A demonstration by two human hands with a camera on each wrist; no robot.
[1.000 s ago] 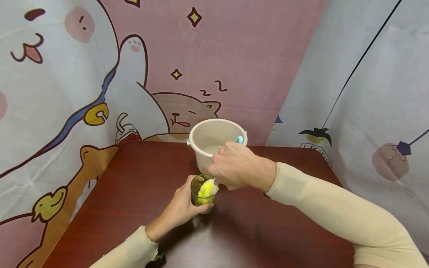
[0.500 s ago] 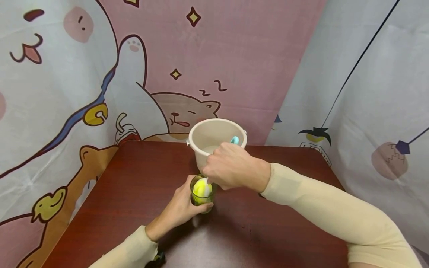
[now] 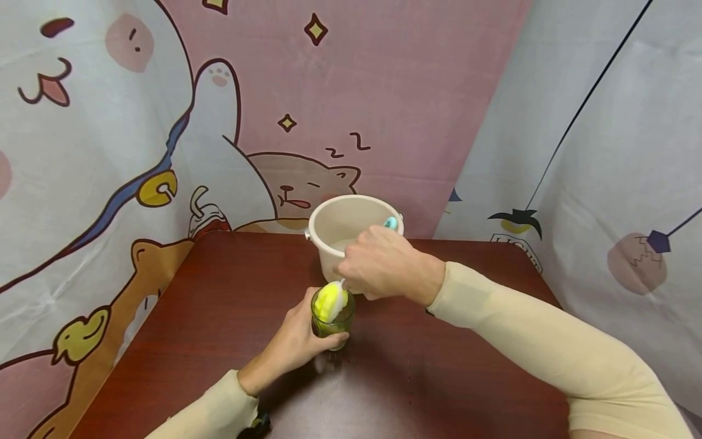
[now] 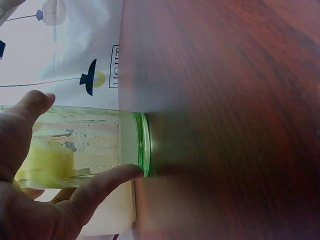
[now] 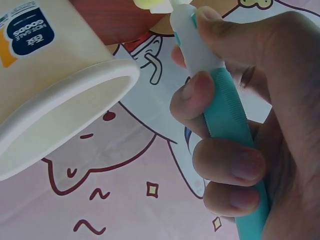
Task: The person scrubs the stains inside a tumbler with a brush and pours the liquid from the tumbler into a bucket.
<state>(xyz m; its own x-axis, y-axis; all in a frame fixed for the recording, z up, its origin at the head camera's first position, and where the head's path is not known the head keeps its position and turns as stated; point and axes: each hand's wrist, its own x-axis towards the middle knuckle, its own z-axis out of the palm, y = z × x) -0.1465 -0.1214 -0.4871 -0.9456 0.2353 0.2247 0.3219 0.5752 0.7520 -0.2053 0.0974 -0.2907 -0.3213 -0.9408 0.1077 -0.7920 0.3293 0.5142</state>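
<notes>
Dark red desk [image 3: 252, 274], cream bucket [image 3: 331, 263] on it; nearer, the right hand [image 3: 381, 262] clamps its fingers [image 5: 230, 162] on a teal-and-white brush [image 5: 229, 107]; the left hand's [image 3: 298, 335] wrap a droplet-flecked green glass [image 4: 95, 137], yellow-and-white sponge head [image 3: 329, 302] partly inside

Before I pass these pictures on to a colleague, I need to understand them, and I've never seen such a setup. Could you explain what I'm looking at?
There is no machine here, only a person's two bare hands. The wide picture comes from a camera worn on the head; the two close ones come from cameras worn on the left and right wrists. The left hand holds a green glass. The right hand grips the turquoise and white handle of a brush, whose yellow and white sponge is partly inside the glass. Beyond the glass, a pale bucket stands on the dark red table.
</notes>
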